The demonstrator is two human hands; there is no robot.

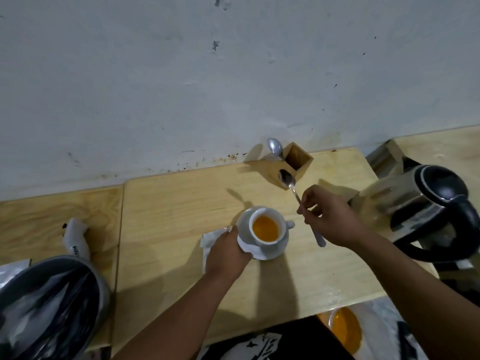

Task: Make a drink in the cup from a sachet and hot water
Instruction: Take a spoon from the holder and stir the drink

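Standing on counter: white cup point(268, 231), near the middle, on a white saucer point(270, 252)
Cup contents: orange liquid
Left hand point(228, 252): fingers closed on the saucer's near-left rim, over a white sachet point(211, 236) lying flat
Right hand point(328, 216): fingers pinched on a spoon point(292, 187), bowl raised toward the wall, right of the cup
Holder point(291, 163): wooden box by the wall, a second spoon point(275, 146) in it
Kettle point(426, 201): steel, black lid, far right
Counter point(168, 198): pale wood
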